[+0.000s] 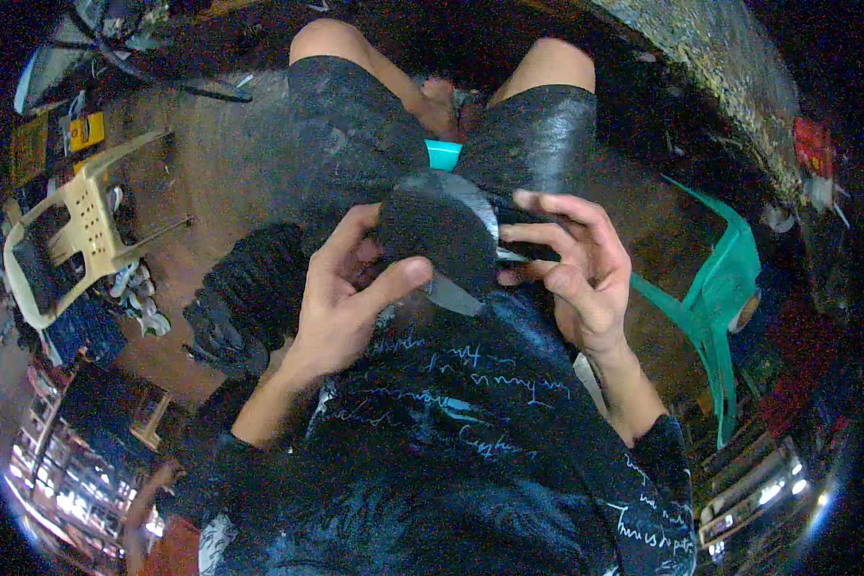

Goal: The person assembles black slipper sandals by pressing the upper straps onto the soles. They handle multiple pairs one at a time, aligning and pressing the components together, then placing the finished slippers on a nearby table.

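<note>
Over my lap, my left hand (pixel 350 278) grips a flat, dark, rounded piece (pixel 437 235), its thumb lying across the near left edge. The piece looks like a shoe-sole part, though its exact kind is unclear. A grey, shiny band shows along its far and right rim, and a grey tip sticks out at its near end. My right hand (pixel 576 264) is at the right edge with bent fingers. A thin pale sliver (pixel 514 256) shows between those fingers; whether it is a separate thing I cannot make out.
A heap of black ribbed pieces (pixel 245 298) lies left of my leg. Beyond it stands a cream plastic chair (pixel 91 216); a green plastic chair (pixel 725 278) is at the right. A teal object (pixel 443 154) shows between my thighs. Another person's arm (pixel 144 504) appears at the lower left.
</note>
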Motion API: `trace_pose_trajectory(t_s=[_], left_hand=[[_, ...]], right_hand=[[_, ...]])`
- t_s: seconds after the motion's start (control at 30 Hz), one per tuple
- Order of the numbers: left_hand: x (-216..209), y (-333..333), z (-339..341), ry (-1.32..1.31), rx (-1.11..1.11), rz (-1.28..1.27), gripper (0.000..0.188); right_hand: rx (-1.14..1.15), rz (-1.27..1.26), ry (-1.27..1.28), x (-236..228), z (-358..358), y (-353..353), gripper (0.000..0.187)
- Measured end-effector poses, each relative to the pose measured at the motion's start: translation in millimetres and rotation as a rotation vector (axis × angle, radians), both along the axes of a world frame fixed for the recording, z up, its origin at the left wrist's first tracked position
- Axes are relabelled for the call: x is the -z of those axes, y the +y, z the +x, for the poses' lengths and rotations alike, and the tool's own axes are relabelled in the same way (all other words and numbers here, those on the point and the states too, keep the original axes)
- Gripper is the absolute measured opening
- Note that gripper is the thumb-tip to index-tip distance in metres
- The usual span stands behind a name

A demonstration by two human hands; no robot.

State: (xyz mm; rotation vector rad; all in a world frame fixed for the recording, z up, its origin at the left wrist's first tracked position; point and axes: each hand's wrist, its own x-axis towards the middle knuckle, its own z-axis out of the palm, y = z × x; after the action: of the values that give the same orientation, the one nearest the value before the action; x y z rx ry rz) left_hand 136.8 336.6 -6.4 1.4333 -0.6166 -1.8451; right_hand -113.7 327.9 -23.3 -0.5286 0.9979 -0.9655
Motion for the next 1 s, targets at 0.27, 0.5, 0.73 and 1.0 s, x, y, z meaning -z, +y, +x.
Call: trace_pose_trajectory(t_s=[0.27,0.5,0.73,1.0], left_hand=[[-8,3,-4,-0.045,0.037,0.045,0.043],[-6,5,-16,-0.069,-0.013,-0.079,0.046],[33,-53,-34,-0.109,0.214,-0.148,0.034],[90,-95,-93,0.097,0.062,-0.161,0.033]], right_hand=[[-0.373,-0.413,0.449,18,8,5,0.027],[-0.22,-0.118,0.502,9,11,12,0.012],[-0.161,-0.21,0.748,16,-7,-34,0.03],[-0.563,-0.9,1.295,1,-62,-149,0.048]])
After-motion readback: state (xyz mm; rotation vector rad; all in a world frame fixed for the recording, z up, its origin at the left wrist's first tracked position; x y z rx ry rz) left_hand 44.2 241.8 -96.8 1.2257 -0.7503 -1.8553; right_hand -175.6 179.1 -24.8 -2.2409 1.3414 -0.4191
